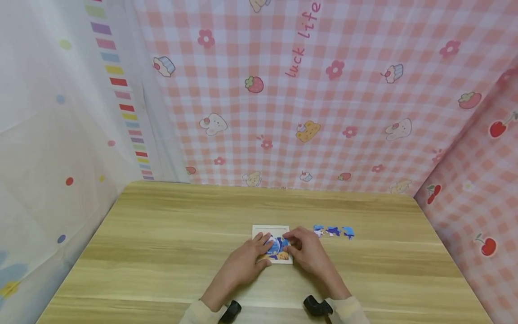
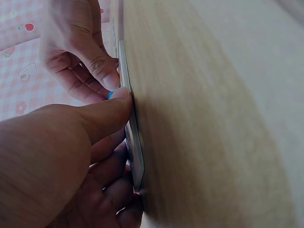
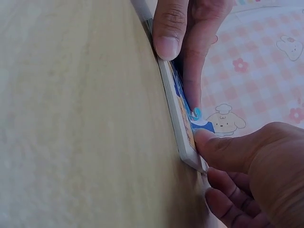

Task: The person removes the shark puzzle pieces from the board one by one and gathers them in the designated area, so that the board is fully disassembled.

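A jigsaw puzzle tray (image 1: 271, 227) with a pale frame lies flat on the table, partly filled with blue, purple and orange picture pieces (image 1: 276, 245). My left hand (image 1: 246, 261) rests on its left side, fingers spread over the picture and thumb by the near edge. At the tray's right side, my right hand (image 1: 308, 249) pinches a blue-and-white puzzle piece (image 3: 204, 125). That piece stands tilted up from the picture in the right wrist view. Fingers hide part of the picture. In the left wrist view, both thumbs are close together at the tray's edge (image 2: 137, 156).
Several loose blue and purple puzzle pieces (image 1: 333, 231) lie in a row right of the tray. The wood-grain table (image 1: 162, 234) meets a pink checked cloth (image 1: 283, 103) at the back. Black wrist straps (image 1: 317, 307) show on the forearms.
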`<state>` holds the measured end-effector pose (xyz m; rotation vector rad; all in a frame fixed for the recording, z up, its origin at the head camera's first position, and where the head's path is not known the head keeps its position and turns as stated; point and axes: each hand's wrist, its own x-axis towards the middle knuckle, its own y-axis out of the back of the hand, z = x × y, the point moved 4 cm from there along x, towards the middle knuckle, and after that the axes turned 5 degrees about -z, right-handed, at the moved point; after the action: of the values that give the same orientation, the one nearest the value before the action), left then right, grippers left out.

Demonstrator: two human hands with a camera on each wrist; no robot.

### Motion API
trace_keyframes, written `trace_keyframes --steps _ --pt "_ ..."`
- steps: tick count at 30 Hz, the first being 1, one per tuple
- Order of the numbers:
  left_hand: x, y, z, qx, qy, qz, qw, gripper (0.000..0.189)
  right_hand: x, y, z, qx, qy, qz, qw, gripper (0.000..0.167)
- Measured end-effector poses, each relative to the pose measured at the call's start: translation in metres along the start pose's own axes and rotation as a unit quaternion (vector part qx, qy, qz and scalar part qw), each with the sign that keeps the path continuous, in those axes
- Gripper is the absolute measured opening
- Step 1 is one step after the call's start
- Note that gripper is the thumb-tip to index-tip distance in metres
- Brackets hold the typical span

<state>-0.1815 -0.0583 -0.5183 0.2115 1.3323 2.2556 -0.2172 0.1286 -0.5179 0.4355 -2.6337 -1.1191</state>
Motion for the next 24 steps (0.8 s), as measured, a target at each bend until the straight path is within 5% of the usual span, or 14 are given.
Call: trace_keyframes --steps 24 --pt "0.0004 -0.0022 -0.0015 0.002 0.001 0.003 1.0 0.055 -0.0007 0.0009 0.0018 -0.017 0.025 -0.027 0.9992 0.027"
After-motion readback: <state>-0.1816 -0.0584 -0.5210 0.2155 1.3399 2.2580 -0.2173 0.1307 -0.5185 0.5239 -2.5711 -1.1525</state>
